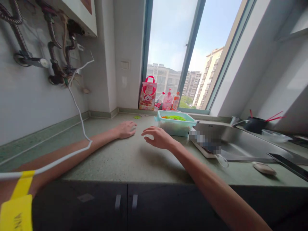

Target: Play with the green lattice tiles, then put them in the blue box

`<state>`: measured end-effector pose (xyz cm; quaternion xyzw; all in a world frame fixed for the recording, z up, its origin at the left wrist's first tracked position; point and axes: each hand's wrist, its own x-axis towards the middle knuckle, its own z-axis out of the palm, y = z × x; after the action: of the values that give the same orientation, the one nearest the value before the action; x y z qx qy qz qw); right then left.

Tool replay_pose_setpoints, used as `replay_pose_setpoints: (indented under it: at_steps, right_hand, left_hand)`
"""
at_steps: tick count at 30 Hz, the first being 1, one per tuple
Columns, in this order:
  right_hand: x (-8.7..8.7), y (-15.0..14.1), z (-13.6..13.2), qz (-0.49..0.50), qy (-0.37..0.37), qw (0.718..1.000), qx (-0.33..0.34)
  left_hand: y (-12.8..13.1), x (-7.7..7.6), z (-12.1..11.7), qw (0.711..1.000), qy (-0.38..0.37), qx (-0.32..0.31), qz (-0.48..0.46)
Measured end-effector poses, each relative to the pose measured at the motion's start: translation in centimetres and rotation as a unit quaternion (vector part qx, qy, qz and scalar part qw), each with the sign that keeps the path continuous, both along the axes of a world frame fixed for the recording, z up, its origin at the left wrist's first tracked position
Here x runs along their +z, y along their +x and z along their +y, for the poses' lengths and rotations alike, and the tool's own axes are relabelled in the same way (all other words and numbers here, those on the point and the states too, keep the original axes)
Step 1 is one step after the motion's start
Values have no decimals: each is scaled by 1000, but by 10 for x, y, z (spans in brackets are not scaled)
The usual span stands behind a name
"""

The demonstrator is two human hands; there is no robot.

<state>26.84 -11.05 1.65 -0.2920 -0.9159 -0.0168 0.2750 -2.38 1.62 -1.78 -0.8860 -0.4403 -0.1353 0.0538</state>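
My left hand rests on the green speckled countertop, fingers loosely curled, holding nothing that I can see. My right hand hovers just above the counter beside it, fingers spread and empty. A light blue plastic container with green and orange contents stands just right of my right hand, near the sink.
A steel sink lies to the right with a cutting board at its edge and a knife. Bottles and a red-handled bag stand on the window sill. A white cable hangs from the wall pipes across my left arm.
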Motion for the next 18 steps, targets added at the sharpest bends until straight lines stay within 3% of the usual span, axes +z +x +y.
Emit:
replay_pose_setpoints:
  at_steps: [3,6,11,14,18]
  right_hand:
    - [-1,-7,-5,-18,-27,999,4]
    - [-3,-8,-5,-34,-50,998,-6]
    - [-4,1,3,-44,-105,992,-54]
    - [-3,8,7,-36,-124,988,-82]
    - [-3,16,11,-34,-116,988,-96]
  left_hand:
    - [12,3,19,999,3,21,25]
    - [26,6,46,997,2,80,22]
    - [45,12,88,987,-24,157,1]
    - [49,14,96,987,-53,153,9]
    - [43,11,87,989,-66,132,15]
